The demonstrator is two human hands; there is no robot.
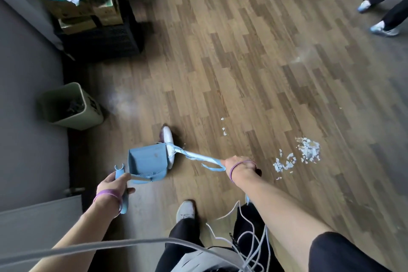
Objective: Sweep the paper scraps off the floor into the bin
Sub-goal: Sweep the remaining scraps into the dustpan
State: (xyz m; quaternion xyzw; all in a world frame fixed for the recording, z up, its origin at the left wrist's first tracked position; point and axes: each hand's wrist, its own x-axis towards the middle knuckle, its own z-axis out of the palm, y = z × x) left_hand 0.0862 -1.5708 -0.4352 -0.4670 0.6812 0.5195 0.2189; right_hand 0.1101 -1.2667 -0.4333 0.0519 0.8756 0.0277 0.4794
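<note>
The person's left hand (112,185) is curled tight round the handle of a blue dustpan (148,158), which is down low by the wood floor (242,51). The right hand (239,166) grips the stick of the broom (198,157). The broom's white head is right beside the dustpan. The paper scraps (308,150) lie in a little heap on the floor, to the right of the right hand. The bin (95,110) stands by the wall on the left, well apart from the scraps.
</note>
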